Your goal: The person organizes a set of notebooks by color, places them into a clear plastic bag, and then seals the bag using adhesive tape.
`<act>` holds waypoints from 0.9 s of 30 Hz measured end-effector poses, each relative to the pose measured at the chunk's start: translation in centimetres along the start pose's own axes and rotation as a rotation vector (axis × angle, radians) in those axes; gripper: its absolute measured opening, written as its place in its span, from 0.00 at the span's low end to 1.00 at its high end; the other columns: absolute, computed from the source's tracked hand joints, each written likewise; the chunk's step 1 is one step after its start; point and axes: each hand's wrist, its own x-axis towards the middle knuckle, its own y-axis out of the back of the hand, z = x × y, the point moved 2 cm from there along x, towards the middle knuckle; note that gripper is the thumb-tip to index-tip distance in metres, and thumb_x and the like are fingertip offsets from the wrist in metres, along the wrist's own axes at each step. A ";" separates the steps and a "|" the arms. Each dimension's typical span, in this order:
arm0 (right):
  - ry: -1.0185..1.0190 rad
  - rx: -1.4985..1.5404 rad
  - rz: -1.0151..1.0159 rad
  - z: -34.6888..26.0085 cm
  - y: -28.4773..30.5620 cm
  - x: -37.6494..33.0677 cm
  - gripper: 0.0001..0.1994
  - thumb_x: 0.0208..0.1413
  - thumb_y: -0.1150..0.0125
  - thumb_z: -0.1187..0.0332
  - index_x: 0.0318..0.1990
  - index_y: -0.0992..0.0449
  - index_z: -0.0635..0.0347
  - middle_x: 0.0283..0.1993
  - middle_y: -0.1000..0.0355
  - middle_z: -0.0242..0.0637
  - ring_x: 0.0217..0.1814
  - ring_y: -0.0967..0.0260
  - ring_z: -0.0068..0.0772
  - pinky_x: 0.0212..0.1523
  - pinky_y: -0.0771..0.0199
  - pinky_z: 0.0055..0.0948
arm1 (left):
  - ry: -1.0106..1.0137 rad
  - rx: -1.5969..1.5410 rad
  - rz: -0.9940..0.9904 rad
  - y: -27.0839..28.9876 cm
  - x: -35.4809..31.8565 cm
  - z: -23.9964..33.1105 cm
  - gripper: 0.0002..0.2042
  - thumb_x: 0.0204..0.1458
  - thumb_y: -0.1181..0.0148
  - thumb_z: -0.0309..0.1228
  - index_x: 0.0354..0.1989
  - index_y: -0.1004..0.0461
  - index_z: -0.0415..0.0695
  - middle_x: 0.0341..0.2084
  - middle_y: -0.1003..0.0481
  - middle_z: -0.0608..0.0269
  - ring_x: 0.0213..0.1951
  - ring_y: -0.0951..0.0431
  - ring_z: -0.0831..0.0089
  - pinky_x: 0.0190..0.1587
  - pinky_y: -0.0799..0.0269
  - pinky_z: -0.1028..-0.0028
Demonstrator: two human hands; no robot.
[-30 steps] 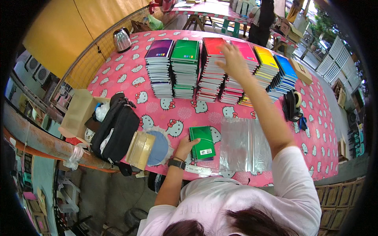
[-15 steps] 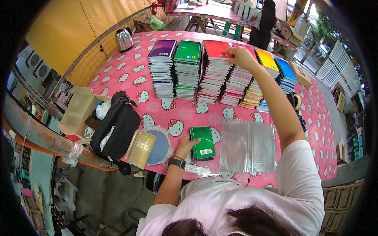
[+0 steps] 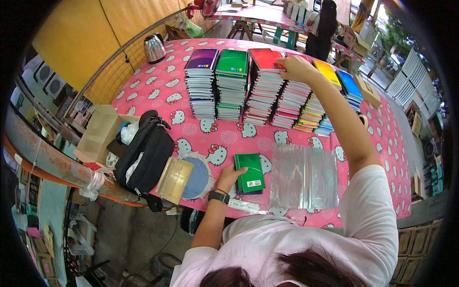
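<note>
My left hand [image 3: 229, 177] grips the left, spiral-bound side of a green notebook [image 3: 251, 168], its thumb on the cover. Under it the dark purple edge of another notebook shows. My right hand [image 3: 297, 68] reaches to the far side, fingers closed at the near right corner of a red notebook [image 3: 264, 58] that tops a tall stack. Beside that stack stand a purple stack [image 3: 202, 60], a green stack [image 3: 233, 62], a pink one partly hidden by my hand, a yellow stack [image 3: 327, 71] and a blue stack [image 3: 349, 83]. Clear plastic bags [image 3: 303, 177] lie right of the green notebook.
At the left are a black bag [image 3: 146, 158], an opened carton [image 3: 98, 136], a yellowish clear packet [image 3: 174, 179] and a blue round cloth [image 3: 197, 178]. A metal kettle [image 3: 154, 49] stands far left. A brown box [image 3: 367, 91] sits far right. Another person [image 3: 322, 31] is at a farther table.
My right hand stays at the red notebook's corner, with its fingers slightly shifted. The left hand still holds the green notebook. The whole view has shifted a little.
</note>
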 end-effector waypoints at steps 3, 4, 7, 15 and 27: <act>-0.061 -0.202 -0.109 -1.3 -0.1 1.1 0.13 0.44 0.47 0.67 0.38 0.26 0.62 0.34 0.27 0.52 0.39 0.28 0.49 0.40 0.28 0.42 | 0.005 0.055 0.009 0.1 0.1 -0.2 0.16 0.47 0.38 0.31 0.41 0.29 0.35 0.36 0.26 0.61 0.36 0.27 0.76 0.41 0.33 0.76; -0.066 -0.222 -0.062 -1.5 0.3 1.2 0.12 0.45 0.48 0.68 0.37 0.27 0.62 0.34 0.27 0.52 0.38 0.28 0.49 0.39 0.28 0.43 | -0.006 0.034 -0.007 -0.1 0.1 0.0 0.16 0.47 0.38 0.31 0.41 0.29 0.36 0.35 0.26 0.61 0.36 0.27 0.76 0.41 0.33 0.76; -0.059 -0.227 0.172 -1.9 2.3 1.0 0.12 0.45 0.49 0.69 0.38 0.29 0.63 0.33 0.28 0.53 0.37 0.28 0.49 0.38 0.28 0.43 | -0.038 0.030 -0.004 -0.2 0.2 -0.1 0.15 0.47 0.37 0.32 0.40 0.29 0.36 0.35 0.25 0.61 0.36 0.27 0.76 0.40 0.33 0.76; -0.327 1.156 -0.180 -8.0 2.7 -6.5 0.16 0.44 0.49 0.73 0.44 0.32 0.63 0.34 0.31 0.34 0.29 0.31 0.25 0.29 0.25 0.24 | 0.076 -0.165 -0.037 1.9 -0.3 -0.8 0.17 0.52 0.45 0.39 0.43 0.30 0.38 0.38 0.26 0.60 0.39 0.27 0.73 0.42 0.32 0.74; -0.240 1.081 -0.360 -12.1 -19.4 -12.1 0.14 0.42 0.40 0.68 0.37 0.26 0.63 0.31 0.27 0.43 0.35 0.28 0.41 0.39 0.27 0.37 | 0.006 -0.005 -0.059 -1.1 -1.8 2.1 0.20 0.44 0.38 0.23 0.47 0.33 0.37 0.39 0.26 0.62 0.39 0.26 0.75 0.41 0.28 0.72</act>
